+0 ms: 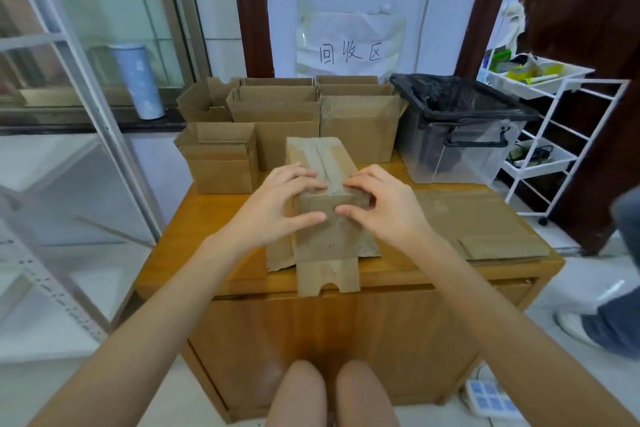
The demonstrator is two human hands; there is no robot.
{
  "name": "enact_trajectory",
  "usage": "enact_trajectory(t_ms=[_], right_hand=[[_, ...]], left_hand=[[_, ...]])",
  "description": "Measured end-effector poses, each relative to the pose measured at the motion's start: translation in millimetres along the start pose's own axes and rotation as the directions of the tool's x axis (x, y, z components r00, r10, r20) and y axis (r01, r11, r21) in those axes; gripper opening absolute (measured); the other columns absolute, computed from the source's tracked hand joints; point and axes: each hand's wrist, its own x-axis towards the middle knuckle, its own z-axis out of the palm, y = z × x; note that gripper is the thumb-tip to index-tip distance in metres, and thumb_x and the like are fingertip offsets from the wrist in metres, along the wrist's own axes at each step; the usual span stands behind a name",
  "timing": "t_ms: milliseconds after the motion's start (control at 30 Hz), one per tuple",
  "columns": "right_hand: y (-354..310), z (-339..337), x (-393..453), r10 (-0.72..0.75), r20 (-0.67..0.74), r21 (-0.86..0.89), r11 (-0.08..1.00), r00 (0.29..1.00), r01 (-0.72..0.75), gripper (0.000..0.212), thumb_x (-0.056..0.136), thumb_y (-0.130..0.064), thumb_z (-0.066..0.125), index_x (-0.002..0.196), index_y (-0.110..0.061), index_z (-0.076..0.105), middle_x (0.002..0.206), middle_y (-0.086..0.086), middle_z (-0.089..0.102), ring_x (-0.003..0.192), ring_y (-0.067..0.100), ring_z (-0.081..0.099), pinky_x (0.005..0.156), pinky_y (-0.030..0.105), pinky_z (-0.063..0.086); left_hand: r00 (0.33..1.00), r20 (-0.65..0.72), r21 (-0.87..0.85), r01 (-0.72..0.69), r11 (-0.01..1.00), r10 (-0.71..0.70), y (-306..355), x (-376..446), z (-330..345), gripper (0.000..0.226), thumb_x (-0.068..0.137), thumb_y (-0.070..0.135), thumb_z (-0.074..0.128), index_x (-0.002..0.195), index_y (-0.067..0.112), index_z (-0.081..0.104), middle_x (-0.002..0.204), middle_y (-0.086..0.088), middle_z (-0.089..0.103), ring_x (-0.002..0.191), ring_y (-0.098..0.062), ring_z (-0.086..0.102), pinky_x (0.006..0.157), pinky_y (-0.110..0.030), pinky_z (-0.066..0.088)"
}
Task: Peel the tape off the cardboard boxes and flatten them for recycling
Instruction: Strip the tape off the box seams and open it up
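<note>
A small brown cardboard box [320,156] lies on the wooden table [221,218], its taped seam facing up and its lower flaps [327,274] hanging over the front edge. A strip of clear tape [323,163] runs along the seam and over the near edge. My left hand [280,204] grips the box's left near corner, thumb on the front face. On the right near corner rests my right hand [384,208], whose fingertips pinch at the tape end on the near edge.
Several open cardboard boxes [277,114] stand at the back of the table. A clear bin lined with a black bag [457,125] sits at the back right. Flattened cardboard [485,225] lies on the right. A white wire cart [547,135] and another person's leg [616,315] are at right.
</note>
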Motion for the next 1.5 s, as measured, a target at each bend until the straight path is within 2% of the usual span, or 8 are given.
enact_trajectory(t_ms=[200,367,600,733,967,1167,1333,1500], right_hand=[[17,-5,-10,-0.112,0.164,0.026,0.994,0.980,0.109,0.047,0.083,-0.023,0.072,0.127,-0.017,0.059,0.131,-0.002,0.056,0.115,0.010,0.050,0.101,0.034,0.044],[25,-17,-5,-0.264,0.146,-0.065,0.959,0.953,0.275,0.034,0.079,-0.015,0.076,0.111,-0.011,0.067,0.115,0.004,0.067,0.110,0.020,0.058,0.092,0.044,0.052],[28,-20,6,-0.616,0.252,-0.265,0.698,0.747,0.665,0.019,0.084,-0.013,0.068,0.099,-0.004,0.072,0.103,0.018,0.070,0.081,0.030,0.069,0.067,0.039,0.058],[34,-16,3,-0.669,0.332,-0.323,0.581,0.665,0.747,0.022,0.076,-0.002,0.074,0.098,0.000,0.071,0.110,0.022,0.068,0.092,0.034,0.069,0.069,0.041,0.059],[32,5,-8,-0.556,0.159,-0.436,0.702,0.816,0.563,0.020,0.092,-0.008,0.051,0.090,0.005,0.066,0.102,0.022,0.066,0.090,0.034,0.065,0.073,0.041,0.056],[23,13,-10,-0.382,0.084,-0.465,0.802,0.920,0.375,0.031,0.102,-0.022,0.030,0.113,-0.008,0.055,0.104,0.000,0.053,0.096,0.013,0.048,0.091,0.034,0.041],[22,6,-12,-0.398,0.035,-0.221,0.891,0.917,0.395,0.021,0.088,-0.006,0.044,0.090,0.006,0.062,0.094,0.020,0.058,0.079,0.029,0.059,0.063,0.036,0.055],[25,4,-13,-0.336,0.055,-0.188,0.921,0.940,0.340,0.049,0.084,-0.039,0.060,0.113,0.001,0.060,0.102,0.015,0.061,0.083,0.024,0.061,0.066,0.031,0.055]], left_hand=[[0.998,-0.054,0.009,-0.009,1.000,0.009,-16,-10,18,0.047,0.085,0.035,0.068,0.127,0.040,0.048,0.138,0.018,0.039,0.143,-0.013,0.021,0.116,-0.047,0.024],[0.999,-0.039,0.016,-0.018,1.000,0.019,-17,-10,17,0.052,0.083,0.029,0.072,0.129,0.036,0.050,0.140,0.017,0.038,0.143,-0.011,0.019,0.115,-0.039,0.019],[0.999,-0.028,0.016,0.038,0.999,-0.037,-12,-7,12,0.053,0.079,0.026,0.076,0.128,0.030,0.056,0.142,0.009,0.046,0.142,-0.012,0.023,0.116,-0.048,0.024],[0.997,-0.057,0.015,0.056,0.998,-0.055,-8,-6,13,0.050,0.080,0.025,0.075,0.127,0.027,0.058,0.142,0.006,0.047,0.142,-0.013,0.024,0.116,-0.048,0.025],[0.992,-0.092,0.092,0.096,0.991,-0.087,4,-1,18,0.048,0.081,0.034,0.073,0.126,0.025,0.059,0.140,0.005,0.049,0.140,-0.014,0.026,0.115,-0.041,0.026],[0.990,-0.104,0.245,0.123,0.962,-0.100,12,2,20,0.043,0.084,0.039,0.069,0.124,0.023,0.059,0.140,0.003,0.050,0.140,-0.016,0.029,0.112,-0.036,0.028],[0.989,-0.111,0.279,0.127,0.952,-0.099,15,3,21,0.042,0.085,0.039,0.067,0.123,0.021,0.059,0.140,0.002,0.051,0.140,-0.017,0.030,0.111,-0.034,0.030],[0.993,-0.097,0.279,0.092,0.956,-0.068,15,3,18,0.043,0.085,0.038,0.068,0.123,0.019,0.061,0.139,0.000,0.052,0.140,-0.019,0.033,0.111,-0.035,0.029]])
